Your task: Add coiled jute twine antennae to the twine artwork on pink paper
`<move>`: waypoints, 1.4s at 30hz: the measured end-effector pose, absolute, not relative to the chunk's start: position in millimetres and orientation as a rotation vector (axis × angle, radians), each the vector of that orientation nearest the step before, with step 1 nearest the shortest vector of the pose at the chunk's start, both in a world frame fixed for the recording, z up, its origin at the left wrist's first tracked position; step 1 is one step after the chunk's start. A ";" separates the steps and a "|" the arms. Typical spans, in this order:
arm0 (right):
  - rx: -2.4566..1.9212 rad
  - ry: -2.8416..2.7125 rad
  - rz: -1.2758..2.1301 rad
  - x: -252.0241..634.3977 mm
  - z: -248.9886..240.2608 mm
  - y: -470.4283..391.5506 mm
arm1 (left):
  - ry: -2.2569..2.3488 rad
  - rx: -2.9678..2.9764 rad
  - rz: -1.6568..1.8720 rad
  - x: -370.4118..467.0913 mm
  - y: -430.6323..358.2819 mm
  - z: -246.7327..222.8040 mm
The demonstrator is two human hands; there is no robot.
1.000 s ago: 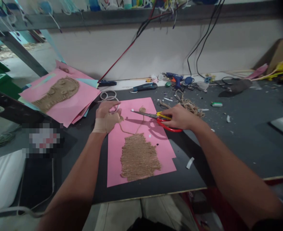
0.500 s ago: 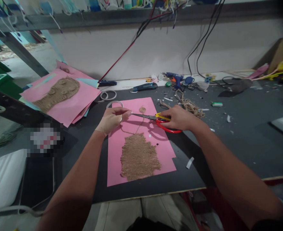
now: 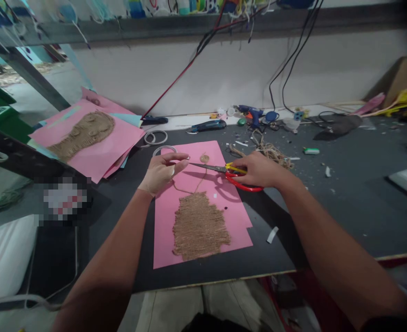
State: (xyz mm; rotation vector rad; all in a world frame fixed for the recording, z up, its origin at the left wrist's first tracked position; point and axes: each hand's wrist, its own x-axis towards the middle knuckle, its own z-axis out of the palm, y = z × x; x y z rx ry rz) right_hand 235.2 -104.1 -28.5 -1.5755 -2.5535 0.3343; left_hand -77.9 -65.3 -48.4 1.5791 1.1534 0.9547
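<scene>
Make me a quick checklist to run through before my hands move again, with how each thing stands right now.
1. Scissors gripped in the right hand: ok.
2. Left hand well away from the blade tip: not ok, the tip is right by its fingertips.
3. White ring free of the left hand: cannot tell, the hand hides part of it.
4. Pink sheet lying on the table: ok.
5. Pink sheet free of scraps: not ok, a white scrap lies on it.
</scene>
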 end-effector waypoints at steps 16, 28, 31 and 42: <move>-2.288 -1.863 -0.044 236.9 -24.5 -105.9 | 0.878 1.525 0.859 -69.7 -70.9 -49.8; -1.337 -1.772 0.864 163.6 -49.2 -81.2 | 0.928 1.470 0.643 -67.0 -80.8 -42.7; -1.320 -1.790 0.817 163.3 -50.8 -76.5 | 0.918 1.457 0.633 -66.7 -81.0 -42.5; -1.207 -1.948 0.792 162.3 -52.0 -62.1 | 0.931 1.448 0.622 -64.6 -78.7 -42.5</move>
